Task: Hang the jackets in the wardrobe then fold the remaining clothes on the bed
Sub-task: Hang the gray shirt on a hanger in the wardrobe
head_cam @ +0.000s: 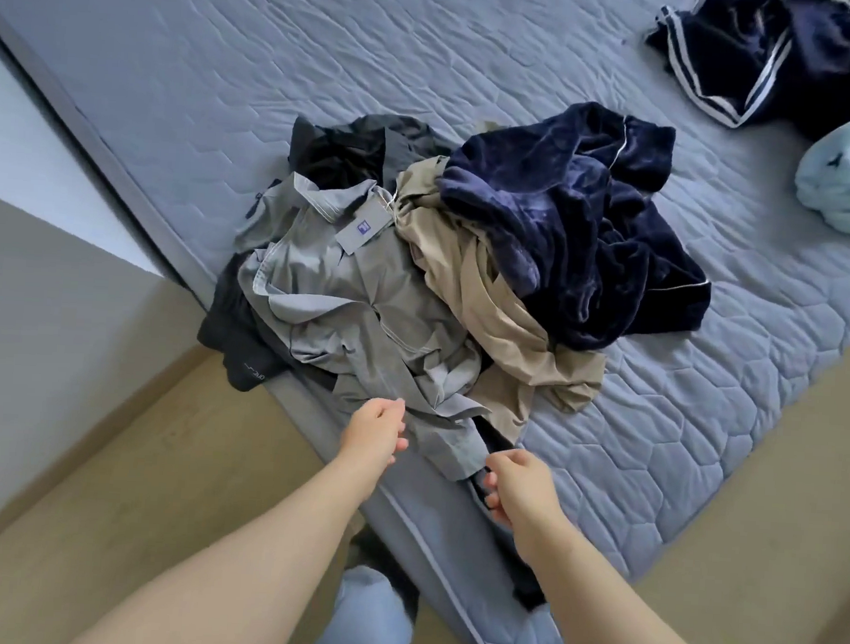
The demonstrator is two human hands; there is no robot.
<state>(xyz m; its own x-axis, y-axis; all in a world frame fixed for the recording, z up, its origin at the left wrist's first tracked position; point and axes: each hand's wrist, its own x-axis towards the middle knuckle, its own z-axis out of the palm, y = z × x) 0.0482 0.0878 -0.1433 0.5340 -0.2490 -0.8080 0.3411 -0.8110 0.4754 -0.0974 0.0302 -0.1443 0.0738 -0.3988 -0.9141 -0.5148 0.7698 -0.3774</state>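
Note:
A heap of clothes lies at the near corner of the bed (pixel 190 63). On top is a grey jacket (pixel 355 308) with a tag at its collar. Beside it are a beige garment (pixel 492 320) and a navy velvet garment (pixel 581 221). A black garment (pixel 343 150) lies behind them, and a dark piece (pixel 235 336) hangs over the bed's edge. My left hand (pixel 375 432) is at the jacket's lower hem with its fingers loosely curled and nothing held. My right hand (pixel 518 484) hovers by the jacket's sleeve cuff, fingers relaxed and holding nothing.
A navy garment with white stripes (pixel 752 58) lies at the far right of the bed, with a light blue fleece garment (pixel 849 181) beside it. Beige floor (pixel 111 453) lies left of the bed, with a wall further left. My legs stand against the bed's corner.

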